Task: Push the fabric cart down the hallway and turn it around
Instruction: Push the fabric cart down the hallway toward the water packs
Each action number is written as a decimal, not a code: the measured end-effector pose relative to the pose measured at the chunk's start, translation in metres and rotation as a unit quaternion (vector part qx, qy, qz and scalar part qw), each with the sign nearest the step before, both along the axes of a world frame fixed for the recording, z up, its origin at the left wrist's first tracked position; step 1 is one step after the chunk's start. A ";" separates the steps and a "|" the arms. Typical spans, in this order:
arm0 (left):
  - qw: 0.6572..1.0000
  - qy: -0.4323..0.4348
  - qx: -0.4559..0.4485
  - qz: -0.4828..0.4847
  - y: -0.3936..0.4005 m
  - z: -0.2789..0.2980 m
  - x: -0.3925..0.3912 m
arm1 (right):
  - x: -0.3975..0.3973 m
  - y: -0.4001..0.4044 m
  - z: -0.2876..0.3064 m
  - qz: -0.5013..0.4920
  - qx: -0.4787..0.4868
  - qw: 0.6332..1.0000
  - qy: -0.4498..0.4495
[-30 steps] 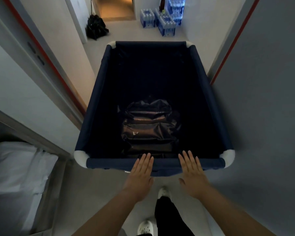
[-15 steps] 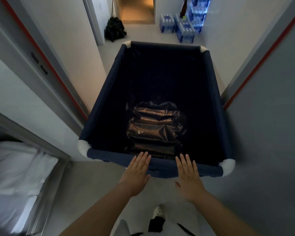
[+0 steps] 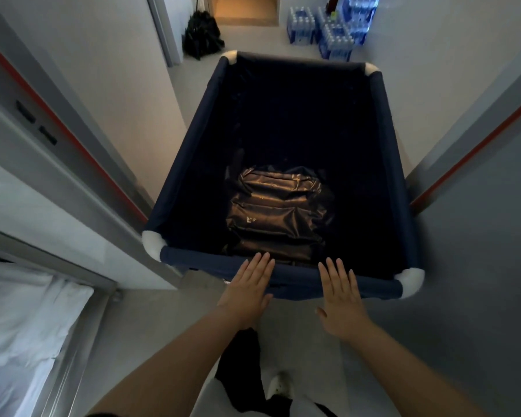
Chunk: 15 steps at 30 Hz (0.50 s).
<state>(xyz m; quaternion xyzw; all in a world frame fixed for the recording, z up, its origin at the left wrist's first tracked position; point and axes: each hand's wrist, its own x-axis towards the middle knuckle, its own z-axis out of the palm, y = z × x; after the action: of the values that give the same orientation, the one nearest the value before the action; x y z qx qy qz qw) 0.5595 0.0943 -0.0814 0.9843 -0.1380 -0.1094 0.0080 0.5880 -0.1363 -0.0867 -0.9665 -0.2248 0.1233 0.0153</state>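
Note:
A dark blue fabric cart point(image 3: 190, 155) with white corner joints fills the middle of the hallway, angled a little to the right. A shiny black plastic bag point(image 3: 278, 212) lies on its bottom, near me. My left hand point(image 3: 248, 288) presses flat against the cart's near rim, fingers straight and together. My right hand point(image 3: 342, 296) lies flat on the same rim further right, thumb spread. Neither hand wraps around the rail.
White walls close in on both sides, with a red-edged door frame point(image 3: 82, 152) left and another point(image 3: 469, 152) right. A black bag point(image 3: 202, 36) and packs of water bottles point(image 3: 322, 31) stand at the far end. White bedding point(image 3: 21, 320) sits at lower left.
The cart has rolled forward down the hallway and swung slightly to the right. Both hands stayed flat on the near rim. The far bags and bottles look closer.

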 end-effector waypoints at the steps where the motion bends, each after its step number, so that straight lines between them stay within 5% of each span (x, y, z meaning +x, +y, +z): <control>1: 1.000 -0.002 -0.003 -0.006 0.003 -0.001 0.007 | 0.007 0.001 -0.001 -0.003 -0.007 1.000 0.003; 15: 0.993 -0.025 -0.015 -0.112 0.071 0.008 0.128 | 0.124 0.020 -0.007 -0.081 -0.063 0.995 0.017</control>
<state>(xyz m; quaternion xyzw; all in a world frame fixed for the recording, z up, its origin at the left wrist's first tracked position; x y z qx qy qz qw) 0.6875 0.1658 -0.0735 0.9648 -0.2496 -0.0826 0.0068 0.7117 -0.1158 -0.0939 -0.9783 -0.1373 0.1521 -0.0322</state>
